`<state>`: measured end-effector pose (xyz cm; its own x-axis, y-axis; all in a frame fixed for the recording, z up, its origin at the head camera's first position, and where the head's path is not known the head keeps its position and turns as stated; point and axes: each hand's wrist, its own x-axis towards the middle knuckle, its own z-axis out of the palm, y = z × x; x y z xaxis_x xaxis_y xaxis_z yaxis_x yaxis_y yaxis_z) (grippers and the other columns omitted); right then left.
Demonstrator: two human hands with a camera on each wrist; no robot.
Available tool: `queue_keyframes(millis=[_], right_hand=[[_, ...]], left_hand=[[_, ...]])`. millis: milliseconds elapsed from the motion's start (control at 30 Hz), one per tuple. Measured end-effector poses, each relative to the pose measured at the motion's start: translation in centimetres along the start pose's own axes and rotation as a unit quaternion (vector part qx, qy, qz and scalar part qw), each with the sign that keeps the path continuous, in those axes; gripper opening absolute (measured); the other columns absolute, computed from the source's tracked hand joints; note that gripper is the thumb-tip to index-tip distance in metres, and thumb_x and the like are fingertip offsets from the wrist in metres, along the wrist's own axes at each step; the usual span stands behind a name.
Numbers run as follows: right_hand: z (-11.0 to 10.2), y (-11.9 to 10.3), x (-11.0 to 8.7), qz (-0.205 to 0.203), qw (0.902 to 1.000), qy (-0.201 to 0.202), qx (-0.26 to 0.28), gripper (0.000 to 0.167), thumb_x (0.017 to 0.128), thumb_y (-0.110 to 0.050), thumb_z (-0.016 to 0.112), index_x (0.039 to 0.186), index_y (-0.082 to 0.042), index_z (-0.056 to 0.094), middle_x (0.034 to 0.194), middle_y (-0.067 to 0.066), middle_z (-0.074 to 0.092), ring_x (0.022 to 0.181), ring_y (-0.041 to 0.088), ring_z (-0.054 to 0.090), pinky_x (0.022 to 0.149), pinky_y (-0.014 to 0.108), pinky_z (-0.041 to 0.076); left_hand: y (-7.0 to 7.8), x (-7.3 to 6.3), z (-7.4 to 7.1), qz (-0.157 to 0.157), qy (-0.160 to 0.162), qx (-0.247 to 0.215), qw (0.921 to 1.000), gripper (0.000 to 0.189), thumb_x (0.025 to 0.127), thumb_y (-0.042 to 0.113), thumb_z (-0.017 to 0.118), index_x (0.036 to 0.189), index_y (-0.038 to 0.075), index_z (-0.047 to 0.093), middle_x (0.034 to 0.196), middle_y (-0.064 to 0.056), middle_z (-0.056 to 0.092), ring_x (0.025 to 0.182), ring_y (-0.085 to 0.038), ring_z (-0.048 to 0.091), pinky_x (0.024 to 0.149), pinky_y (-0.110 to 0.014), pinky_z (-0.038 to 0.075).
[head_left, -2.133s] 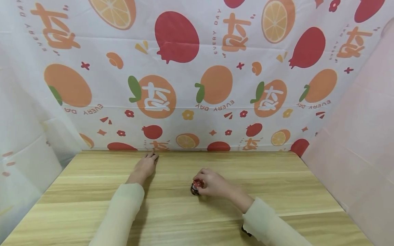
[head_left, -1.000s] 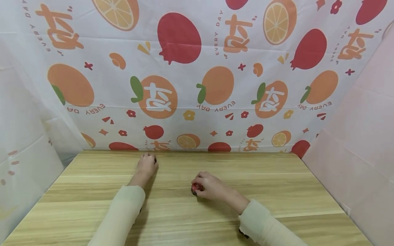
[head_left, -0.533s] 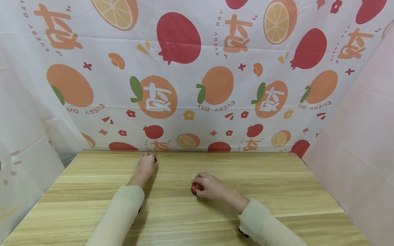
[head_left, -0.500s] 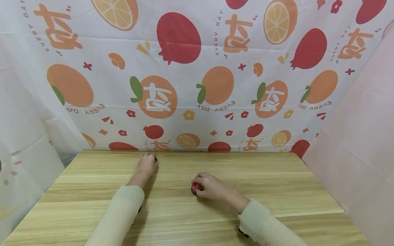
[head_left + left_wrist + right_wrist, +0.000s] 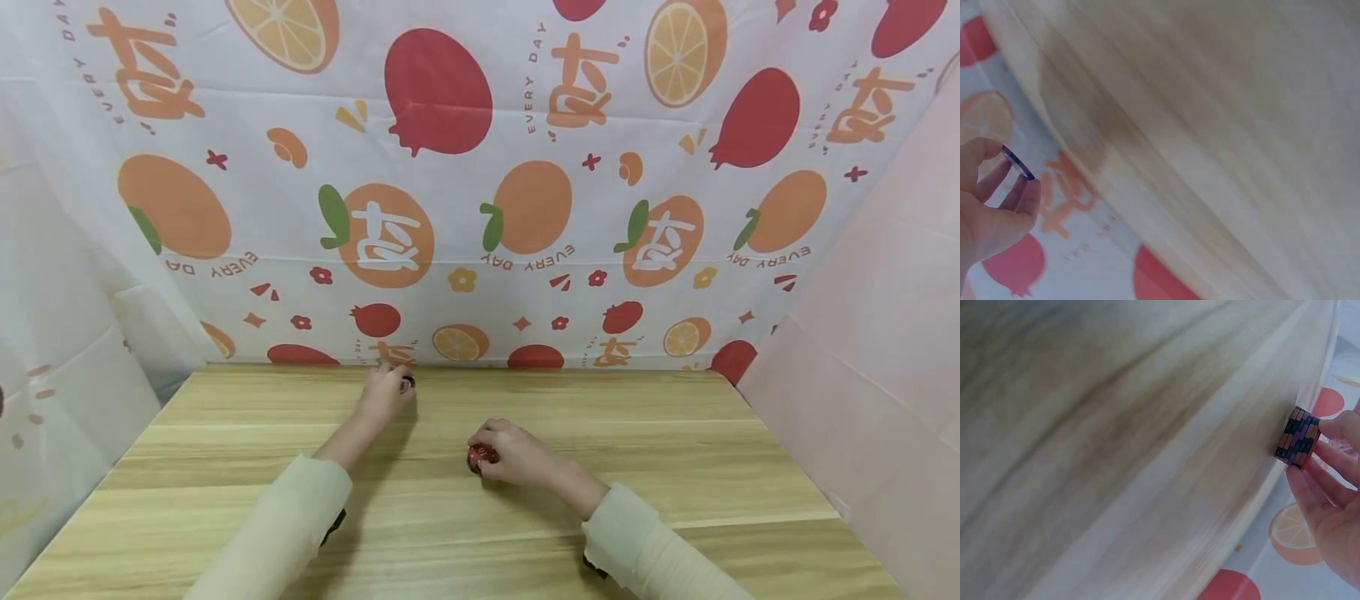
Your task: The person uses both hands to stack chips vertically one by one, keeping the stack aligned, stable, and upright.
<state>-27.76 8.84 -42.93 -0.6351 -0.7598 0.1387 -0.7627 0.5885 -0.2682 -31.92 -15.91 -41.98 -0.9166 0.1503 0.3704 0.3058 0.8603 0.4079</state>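
Note:
In the head view my left hand (image 5: 382, 396) is near the table's back edge, pinching a single dark poker chip (image 5: 407, 383). The left wrist view shows this chip (image 5: 1018, 163) edge-on, a thin purple-blue disc between thumb and fingertips, raised off the wood. Toward the middle of the table, my right hand (image 5: 513, 452) grips a stack of poker chips (image 5: 482, 456) with a red one on top. From the right wrist, the side of the stack (image 5: 1298, 437) shows several layers with black, orange-brown and purple edge blocks. Thumb and fingers hold its upper end; its base sits on the wood.
The wooden table (image 5: 660, 467) ends at a fruit-printed curtain (image 5: 465, 208) along its back edge. Pale sheets (image 5: 885, 333) hang on both sides. Dark wrist-camera parts show below the sleeves (image 5: 622, 533).
My right hand has lowered a tilted red chip onto the stack and stayed there. My left hand has curled around a chip near the back edge and moved right with it.

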Motion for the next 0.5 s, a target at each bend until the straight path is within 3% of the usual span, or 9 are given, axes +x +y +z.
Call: queue_keyframes(millis=[267,500], right_hand=[[0.0,-0.1,0.1,-0.002,1.0,0.003,0.001,0.029,0.083,-0.016,0.064,0.111,-0.007,0.064,0.104,0.002,0.056,0.095,0.009,0.051,0.079,0.018,0.043],[0.1,-0.1,-0.1,0.004,1.0,0.002,-0.001,0.03,0.083,-0.016,0.064,0.112,-0.008,0.064,0.105,0.001,0.056,0.096,0.009,0.051,0.08,0.018,0.042]], left_hand=[[3.0,-1.0,0.5,0.024,-0.001,-0.051,0.9984,0.021,0.077,0.002,0.068,0.096,-0.007,0.064,0.096,-0.025,0.058,0.092,-0.041,0.054,0.081,-0.049,0.043],[4.8,-1.6,0.7,0.03,-0.038,-0.059,0.9971,0.024,0.074,0.005,0.068,0.096,-0.005,0.065,0.091,-0.02,0.059,0.084,-0.032,0.057,0.072,-0.04,0.049]])
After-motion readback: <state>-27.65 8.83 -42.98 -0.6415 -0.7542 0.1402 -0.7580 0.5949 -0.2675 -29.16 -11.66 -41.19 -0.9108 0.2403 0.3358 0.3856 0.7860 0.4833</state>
